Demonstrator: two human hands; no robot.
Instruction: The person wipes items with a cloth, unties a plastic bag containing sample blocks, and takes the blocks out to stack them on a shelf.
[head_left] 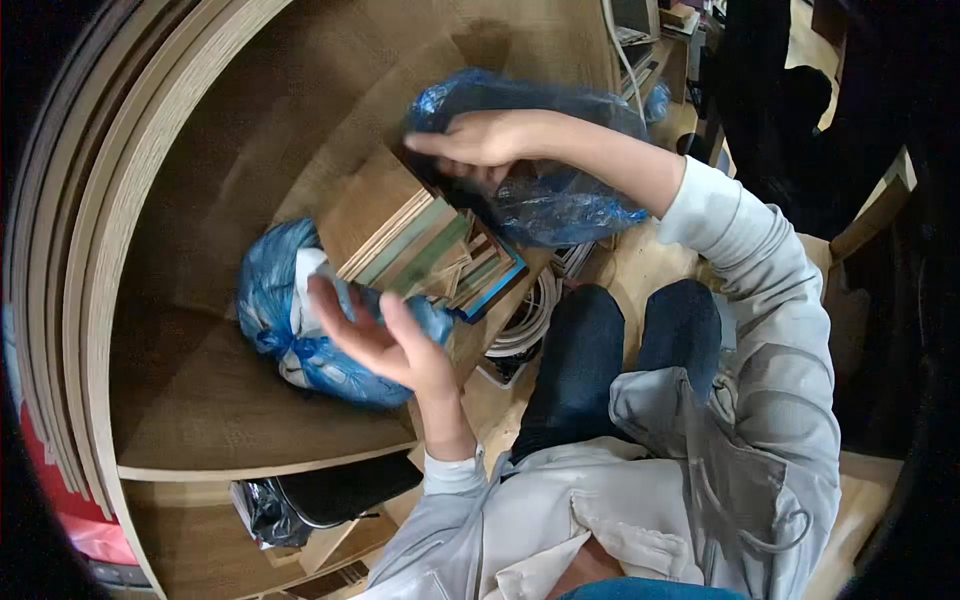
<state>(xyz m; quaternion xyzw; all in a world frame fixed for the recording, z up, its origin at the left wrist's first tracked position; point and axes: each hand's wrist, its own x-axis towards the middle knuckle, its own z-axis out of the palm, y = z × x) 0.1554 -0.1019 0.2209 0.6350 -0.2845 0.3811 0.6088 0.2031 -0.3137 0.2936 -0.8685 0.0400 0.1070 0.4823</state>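
Note:
My left hand [385,345] is open, slightly blurred, with thumb and fingers spread in front of a tied blue plastic bag [262,285] with white stuff inside. Just beyond it lies an open box [497,289] with a dark wall and a bright blue edge. Wooden and green strips [410,250] fill it, beside a flat wooden panel [365,205]. Over the box's far end, my right hand [480,140] has one finger stretched to the left; its lower fingers are smeared by motion. A translucent blue plastic bag [560,205] spreads behind and below that wrist.
The things rest on a wooden shelf [200,400] with a pale upright side panel [125,260] at left. Below it sits a black case [350,490]. Coiled white cable [535,320] lies near my knees. A dark figure of a person [790,110] is at upper right.

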